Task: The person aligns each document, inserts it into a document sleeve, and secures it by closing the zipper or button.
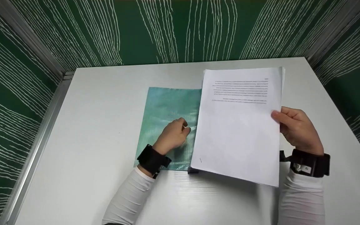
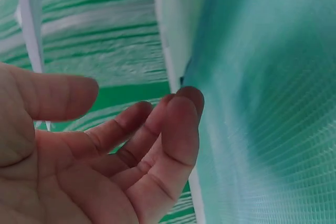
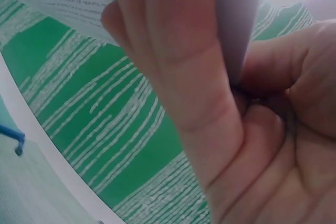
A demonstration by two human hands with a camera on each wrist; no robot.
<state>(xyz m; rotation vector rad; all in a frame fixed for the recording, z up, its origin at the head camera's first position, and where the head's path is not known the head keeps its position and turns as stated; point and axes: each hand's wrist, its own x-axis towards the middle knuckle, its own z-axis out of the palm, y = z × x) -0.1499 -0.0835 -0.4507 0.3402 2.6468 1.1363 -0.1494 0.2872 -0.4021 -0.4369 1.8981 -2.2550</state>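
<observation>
Printed sheets of paper [image 1: 236, 134] are gripped at their right edge by my right hand [image 1: 300, 128], thumb on the front and fingers behind. In the right wrist view, the sheets [image 3: 239, 19] stand between the thumb and fingers. They are raised at a tilt and cover the right part of a teal mesh pouch [image 1: 164, 103] on the table. Over the pouch, my left hand [image 1: 173, 134] has loosely bent fingers with nothing between them. The left wrist view shows its fingertips [image 2: 181, 111] right by the teal mesh surface [image 2: 273, 103].
A small black object [image 1: 193, 170] shows at the pouch's lower edge, partly under the sheets. A blue zipper pull [image 3: 13, 135] appears in the right wrist view. Green walls with white streaks [image 1: 180, 31] stand behind and beside the white table [image 1: 95, 109].
</observation>
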